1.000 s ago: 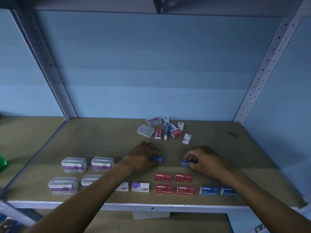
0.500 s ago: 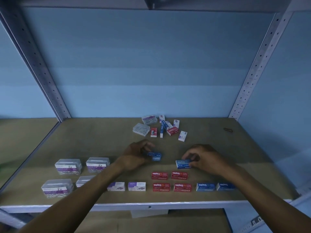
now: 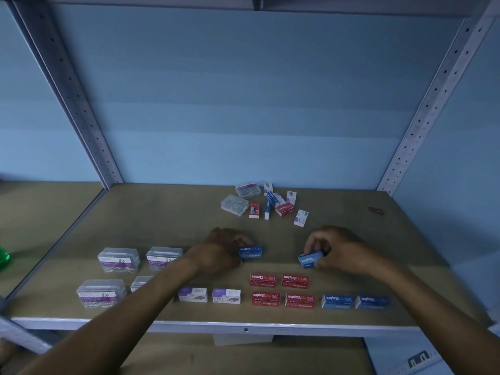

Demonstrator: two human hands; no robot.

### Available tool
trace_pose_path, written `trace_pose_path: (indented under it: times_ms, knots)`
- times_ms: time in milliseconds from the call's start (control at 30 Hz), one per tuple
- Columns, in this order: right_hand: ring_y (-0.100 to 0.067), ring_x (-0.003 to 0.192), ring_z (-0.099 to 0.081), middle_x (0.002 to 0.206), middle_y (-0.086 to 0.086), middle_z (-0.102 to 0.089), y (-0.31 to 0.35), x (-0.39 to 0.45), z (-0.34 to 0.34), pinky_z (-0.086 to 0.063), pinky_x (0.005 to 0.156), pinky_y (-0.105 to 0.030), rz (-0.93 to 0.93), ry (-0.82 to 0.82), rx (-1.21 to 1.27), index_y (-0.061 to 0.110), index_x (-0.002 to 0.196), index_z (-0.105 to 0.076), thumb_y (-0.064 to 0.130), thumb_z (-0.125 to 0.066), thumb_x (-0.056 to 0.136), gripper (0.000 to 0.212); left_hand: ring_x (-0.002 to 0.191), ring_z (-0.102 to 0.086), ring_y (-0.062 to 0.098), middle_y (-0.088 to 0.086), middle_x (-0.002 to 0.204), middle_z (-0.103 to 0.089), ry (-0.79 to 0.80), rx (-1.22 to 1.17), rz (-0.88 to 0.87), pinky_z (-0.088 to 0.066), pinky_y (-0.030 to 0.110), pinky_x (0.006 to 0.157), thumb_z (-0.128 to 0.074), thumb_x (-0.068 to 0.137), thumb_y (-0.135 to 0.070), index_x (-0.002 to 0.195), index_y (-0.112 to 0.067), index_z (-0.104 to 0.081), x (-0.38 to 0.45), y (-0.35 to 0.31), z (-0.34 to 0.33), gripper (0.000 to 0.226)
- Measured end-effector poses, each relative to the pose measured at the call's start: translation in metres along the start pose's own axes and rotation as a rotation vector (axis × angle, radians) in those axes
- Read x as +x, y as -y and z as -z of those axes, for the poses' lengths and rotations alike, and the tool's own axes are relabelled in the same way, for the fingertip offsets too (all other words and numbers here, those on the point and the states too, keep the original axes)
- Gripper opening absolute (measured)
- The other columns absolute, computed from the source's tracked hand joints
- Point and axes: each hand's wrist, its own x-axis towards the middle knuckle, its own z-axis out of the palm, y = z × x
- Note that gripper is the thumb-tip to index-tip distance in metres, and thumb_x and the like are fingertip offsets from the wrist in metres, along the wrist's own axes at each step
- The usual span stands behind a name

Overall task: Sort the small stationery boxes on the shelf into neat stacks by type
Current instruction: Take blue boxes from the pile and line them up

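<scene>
My left hand (image 3: 223, 249) grips a blue staples box (image 3: 250, 252) at mid-shelf. My right hand (image 3: 334, 249) holds a second blue staples box (image 3: 310, 259), tilted, just above the board. Near the front edge lie sorted rows: several clear paper-clip boxes (image 3: 119, 259) at left, two white-and-purple boxes (image 3: 209, 295), several red staples boxes (image 3: 280, 290), and two blue staples boxes (image 3: 354, 301) at right. A loose heap of mixed small boxes (image 3: 266, 203) sits toward the back.
The wooden shelf board (image 3: 162, 217) has a white front rail (image 3: 243, 327) and perforated metal uprights (image 3: 70, 85) at the back corners. A small dark loop (image 3: 376, 211) lies at the back right. Something green (image 3: 4, 258) shows at the far left edge.
Both hands have lifted their blue boxes slightly off the board and turned them; the right box now tilts. The camera view has shifted a little.
</scene>
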Motion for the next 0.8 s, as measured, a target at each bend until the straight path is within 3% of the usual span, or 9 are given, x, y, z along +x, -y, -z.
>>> trace_pose_path:
  times_ms: [100, 167, 233, 300, 400, 567, 800]
  knots:
    - [-0.003, 0.083, -0.063, 0.095, 0.012, -0.071, -0.004, 0.004, 0.015, -0.052, 0.069, -0.017, 0.019, 0.03, -0.059, 0.041, 0.086, -0.077, 0.003, -0.075, 0.078, 0.039, 0.106, -0.055, 0.005, -0.011, 0.121, -0.063, 0.004, -0.002, 0.025, -0.043, 0.017, 0.089, -0.077, 0.082, -0.021, 0.123, -0.028, -0.063, -0.001, -0.005, 0.002, 0.044]
    - [0.006, 0.084, -0.061, 0.107, 0.016, -0.071, -0.006, 0.009, 0.019, -0.045, 0.069, -0.007, 0.016, 0.067, -0.147, 0.042, 0.108, -0.075, -0.001, -0.068, 0.083, 0.05, 0.105, -0.054, 0.004, -0.012, 0.121, -0.062, -0.001, 0.0, 0.021, -0.042, 0.016, 0.088, -0.076, 0.082, -0.025, 0.123, -0.029, -0.063, -0.002, -0.005, 0.0, 0.043]
    - [0.008, 0.081, -0.059, 0.101, 0.02, -0.069, -0.005, 0.017, 0.013, -0.042, 0.068, -0.005, 0.008, 0.104, -0.199, 0.036, 0.127, -0.067, -0.001, -0.067, 0.085, 0.056, 0.104, -0.056, 0.003, -0.012, 0.12, -0.063, -0.013, -0.008, -0.001, -0.042, 0.013, 0.085, -0.076, 0.083, -0.028, 0.12, -0.031, -0.064, -0.002, -0.005, -0.002, 0.039]
    - [0.004, 0.081, -0.06, 0.089, 0.025, -0.062, 0.0, 0.022, 0.0, -0.047, 0.072, -0.011, 0.001, 0.126, -0.176, 0.037, 0.134, -0.061, 0.006, -0.072, 0.086, 0.058, 0.099, -0.056, -0.002, -0.014, 0.117, -0.064, -0.037, -0.002, -0.021, -0.039, 0.007, 0.078, -0.075, 0.083, -0.03, 0.115, -0.035, -0.065, 0.0, -0.004, -0.005, 0.034]
    - [0.003, 0.082, -0.064, 0.09, 0.023, -0.067, 0.003, 0.027, -0.016, -0.055, 0.08, -0.021, 0.018, 0.121, -0.14, 0.037, 0.129, -0.063, 0.016, -0.076, 0.087, 0.049, 0.094, -0.051, -0.005, -0.016, 0.119, -0.063, -0.068, 0.097, -0.037, -0.037, 0.006, 0.077, -0.07, 0.086, -0.035, 0.115, -0.038, -0.065, 0.002, -0.004, -0.01, 0.029]
    - [0.007, 0.076, -0.063, 0.077, 0.028, -0.063, -0.001, 0.019, -0.022, -0.048, 0.067, -0.013, 0.034, 0.062, -0.166, 0.038, 0.1, -0.074, 0.028, -0.078, 0.085, 0.019, 0.102, -0.052, 0.005, -0.011, 0.118, -0.063, -0.089, 0.194, -0.036, -0.049, 0.023, 0.089, -0.066, 0.089, -0.039, 0.11, -0.036, -0.066, 0.005, -0.008, -0.011, 0.021]
    - [0.004, 0.082, -0.064, 0.101, 0.015, -0.075, -0.019, -0.009, -0.009, -0.05, 0.073, -0.011, 0.047, -0.046, -0.121, 0.031, 0.103, -0.078, 0.028, -0.076, 0.088, 0.016, 0.102, -0.055, 0.011, -0.008, 0.116, -0.065, -0.123, 0.265, -0.166, -0.05, 0.028, 0.089, -0.058, 0.093, -0.041, 0.114, -0.032, -0.067, 0.007, -0.029, -0.016, 0.024]
